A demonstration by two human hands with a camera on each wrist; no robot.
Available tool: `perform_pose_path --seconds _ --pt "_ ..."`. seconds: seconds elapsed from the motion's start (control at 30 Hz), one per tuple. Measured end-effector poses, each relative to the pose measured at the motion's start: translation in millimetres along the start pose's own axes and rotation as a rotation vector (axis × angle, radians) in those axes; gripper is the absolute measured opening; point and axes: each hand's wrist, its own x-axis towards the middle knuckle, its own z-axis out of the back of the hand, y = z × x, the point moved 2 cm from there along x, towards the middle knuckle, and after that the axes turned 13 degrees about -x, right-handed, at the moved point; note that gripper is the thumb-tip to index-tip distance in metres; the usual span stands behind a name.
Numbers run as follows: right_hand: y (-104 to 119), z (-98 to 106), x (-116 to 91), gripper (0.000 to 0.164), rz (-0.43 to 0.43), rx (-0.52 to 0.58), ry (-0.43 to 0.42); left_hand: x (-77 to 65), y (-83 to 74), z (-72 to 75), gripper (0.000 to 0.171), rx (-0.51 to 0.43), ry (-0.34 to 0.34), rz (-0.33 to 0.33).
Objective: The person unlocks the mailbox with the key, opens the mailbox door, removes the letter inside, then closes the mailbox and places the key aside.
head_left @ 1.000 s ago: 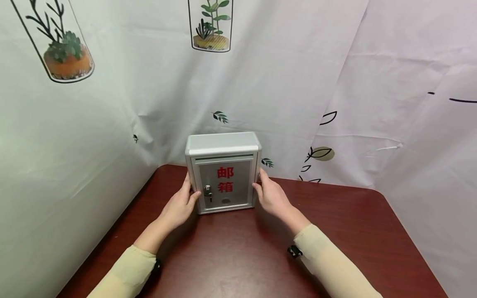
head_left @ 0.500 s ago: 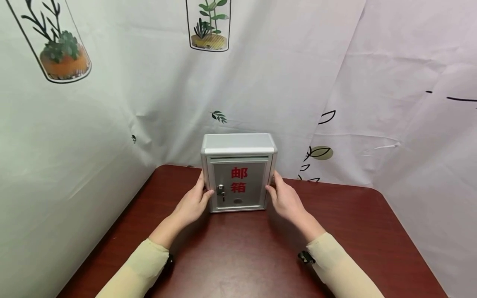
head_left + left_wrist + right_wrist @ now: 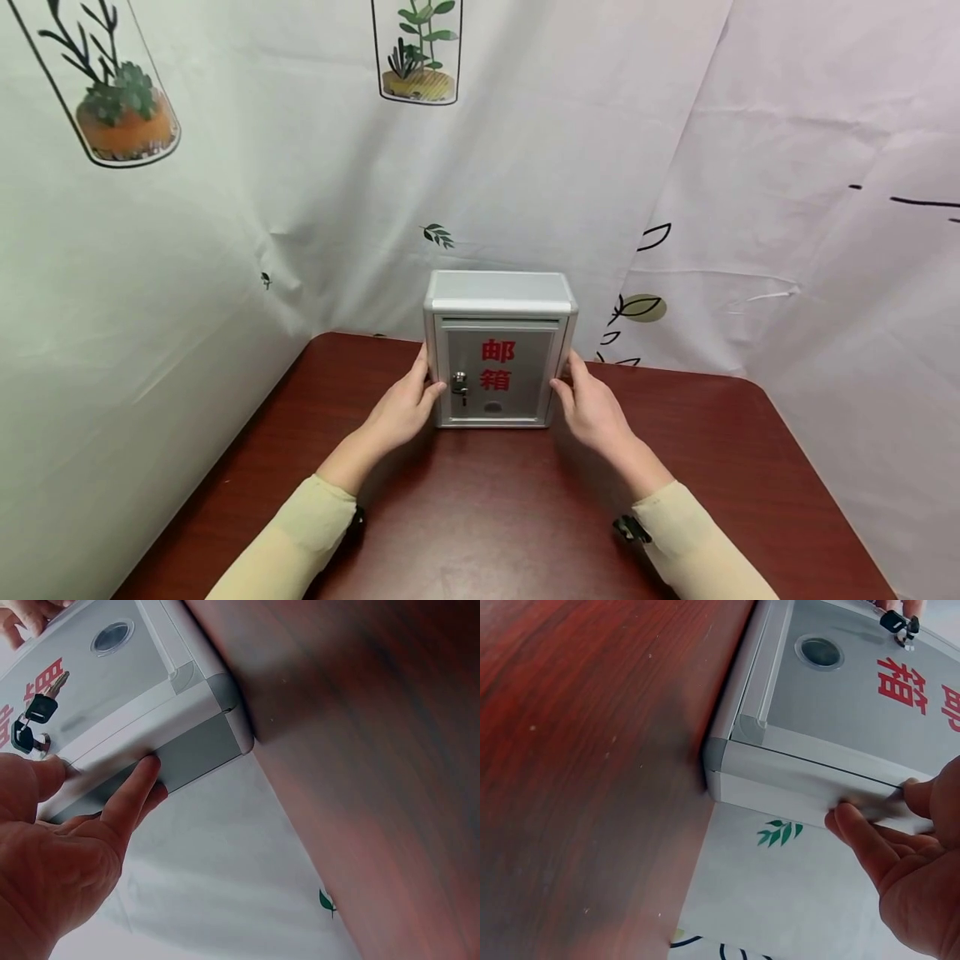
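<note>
- Head view: here's one metal box (image 3: pixel 525 367), standing upright towards the rear of the one red-brown table (image 3: pixel 480 508), a hand at each side. Two hands: left hand (image 3: pixel 401 410), right hand (image 3: pixel 596 410), together clamping it. One lock (image 3: pixel 459 378), two red characters (image 3: pixel 497 365) on the front. Behind, two printed jars on the backdrop (image 3: pixel 540 183). The step, I'd judge, is setting the box in position.
- Left wrist view: thumb on the front edge just beside the lock, fingers against the side wall; a firm-looking hold. Two black key heads (image 3: pixel 42 709) hang there, and one round window (image 3: pixel 112 638). The base meets the tabletop.
- Right wrist view: a matching hold, thumb at the front edge, fingers along the opposite side. The next move probably calls for even pressure from both palms, or a clean, level release.
</note>
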Motion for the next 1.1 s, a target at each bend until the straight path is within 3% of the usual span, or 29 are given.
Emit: perform_pose_path --seconds 0.63,1.1 --pt "-16.5 17.5 -19.0 0.055 -0.07 -0.003 -0.029 14.3 -9.8 -21.0 0.086 -0.017 0.047 -0.029" --pt "-23.5 26.1 -27.8 0.051 -0.108 -0.016 -0.041 22.2 -13.3 -31.5 0.086 -0.049 0.084 -0.005"
